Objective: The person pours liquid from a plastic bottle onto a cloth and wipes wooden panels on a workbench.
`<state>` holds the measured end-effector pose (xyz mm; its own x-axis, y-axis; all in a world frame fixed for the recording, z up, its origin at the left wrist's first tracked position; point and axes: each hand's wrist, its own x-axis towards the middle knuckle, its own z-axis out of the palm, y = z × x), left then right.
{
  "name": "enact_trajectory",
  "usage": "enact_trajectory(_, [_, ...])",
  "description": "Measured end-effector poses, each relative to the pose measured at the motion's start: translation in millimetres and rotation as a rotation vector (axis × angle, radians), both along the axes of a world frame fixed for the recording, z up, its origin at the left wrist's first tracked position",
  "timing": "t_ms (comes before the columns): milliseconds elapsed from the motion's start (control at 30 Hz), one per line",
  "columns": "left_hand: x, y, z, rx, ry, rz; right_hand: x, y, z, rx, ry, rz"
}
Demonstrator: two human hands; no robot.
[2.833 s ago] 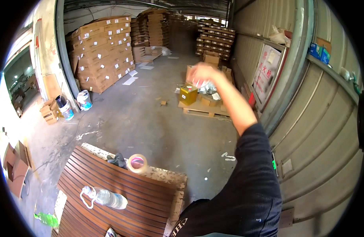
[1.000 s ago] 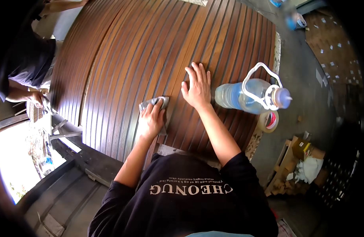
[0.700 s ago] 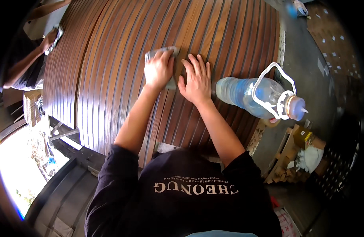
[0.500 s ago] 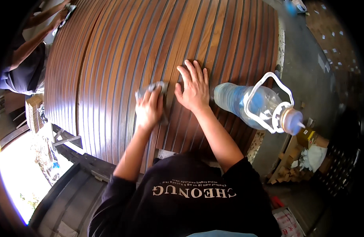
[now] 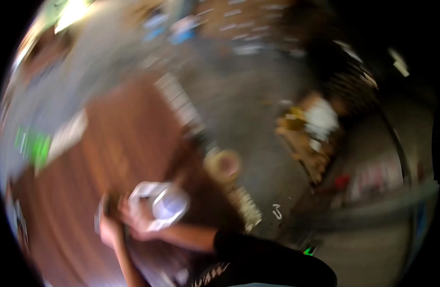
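Strong motion blur smears the whole head view. My left hand is low over the brown slatted wood panel, beside a dark and greyish patch that I cannot make out. Right next to it is my right hand, its forearm coming in from the right. The plastic bottle, seen from above with its white handle and bluish cap, stands out at my right hand. Whether the fingers are around the handle or only beside it is unclear. The fingers of both hands are too smeared to read.
A yellowish ring, like a tape roll, lies by the panel's right edge. Beyond is grey floor with a cardboard box of scraps and a white bag. A bright green patch shows at the left.
My view has swung sharply to the right, so the panel now fills the lower left. My hands have come close together, and the right one has left the panel for the bottle.
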<state>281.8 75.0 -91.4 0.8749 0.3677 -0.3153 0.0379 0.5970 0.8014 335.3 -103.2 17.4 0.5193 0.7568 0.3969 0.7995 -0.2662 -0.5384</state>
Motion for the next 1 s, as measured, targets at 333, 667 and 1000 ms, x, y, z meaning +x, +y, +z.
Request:
enact_trajectory(333, [44.0, -42.0, 180.8, 1.418, 0.499, 0.144, 13.1, -4.6, -2.8, -0.122, 0.242, 0.072])
enact_trajectory(667, [-36.1, -68.4, 141.4, 1.765, 0.404, 0.169, 11.8, 2.7, 1.3, -0.267, 0.216, 0.095])
enact_trajectory(1000, [-2.5, -28.0, 132.3, 1.717, 0.307, 0.171, 19.5, 24.4, -9.0, -0.250, 0.190, 0.050])
